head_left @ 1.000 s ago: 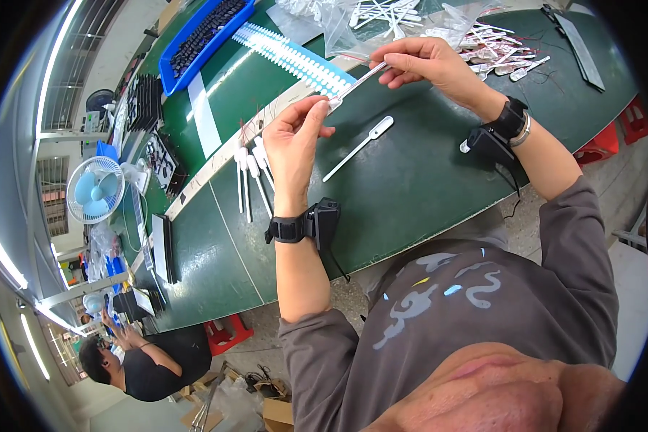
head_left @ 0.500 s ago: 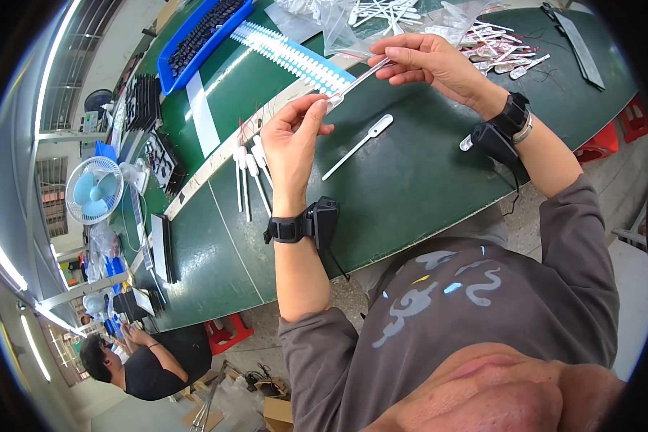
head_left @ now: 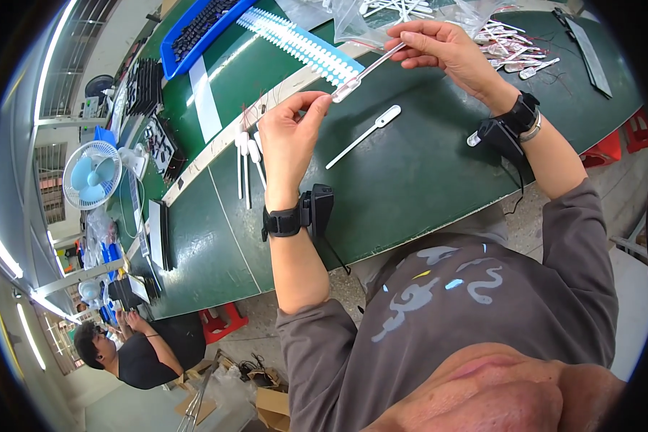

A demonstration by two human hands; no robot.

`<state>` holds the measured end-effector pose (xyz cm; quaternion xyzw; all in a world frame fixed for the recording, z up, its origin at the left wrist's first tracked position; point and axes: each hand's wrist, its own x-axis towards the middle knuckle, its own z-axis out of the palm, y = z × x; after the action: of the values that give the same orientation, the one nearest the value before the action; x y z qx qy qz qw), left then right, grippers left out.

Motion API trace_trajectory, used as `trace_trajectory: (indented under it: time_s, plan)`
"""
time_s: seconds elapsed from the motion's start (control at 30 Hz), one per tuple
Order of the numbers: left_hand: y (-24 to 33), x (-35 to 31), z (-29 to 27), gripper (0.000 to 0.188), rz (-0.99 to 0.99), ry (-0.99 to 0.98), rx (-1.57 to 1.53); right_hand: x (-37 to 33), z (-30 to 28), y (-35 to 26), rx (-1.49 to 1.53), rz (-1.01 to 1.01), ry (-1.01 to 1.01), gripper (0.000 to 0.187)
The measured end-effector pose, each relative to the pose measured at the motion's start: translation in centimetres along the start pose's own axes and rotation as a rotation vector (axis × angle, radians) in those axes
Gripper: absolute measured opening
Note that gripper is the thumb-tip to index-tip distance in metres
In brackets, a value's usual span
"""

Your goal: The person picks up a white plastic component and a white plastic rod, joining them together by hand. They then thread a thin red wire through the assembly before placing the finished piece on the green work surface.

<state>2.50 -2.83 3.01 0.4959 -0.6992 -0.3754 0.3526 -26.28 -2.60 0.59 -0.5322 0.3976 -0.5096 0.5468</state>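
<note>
Head cam: L hand is pinching wide end of stick; R hand, apart at abt 2 o'clock from L, is gripping thin end. Stick is slanting btwn the two; 2nd stick is lying on table, 6 o'clock of it.

The held stick looks like smooth, shiny, see-through plastic; the loose stick, smooth whitish plastic; the desk, smooth and glossy; the blue tray, glossy plastic; the bag, thin crinkled film; the shirt, matt cloth; the bracelet, polished metal; the box, matt cardboard.
</note>
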Motion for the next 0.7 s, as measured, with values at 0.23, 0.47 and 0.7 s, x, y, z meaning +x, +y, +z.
trace_trajectory:
  time_s: [0.23, 0.47, 0.7]
  plan:
    - [-0.2, 0.0, -0.2, 0.023, 0.003, 0.03, 0.137, 0.1, -0.4, 0.3, -0.013, -0.045, 0.037, 0.034]
    - [-0.3, 0.1, -0.5, 0.024, 0.112, 0.096, 0.252, -0.5, 0.4, -0.4, -0.156, -0.13, -0.004, 0.03]
    - [-0.5, 0.4, 3.3, 0.028, 0.169, 0.003, -0.242, -1.0, 1.6, 0.2, -0.153, -0.093, -0.126, 0.028]
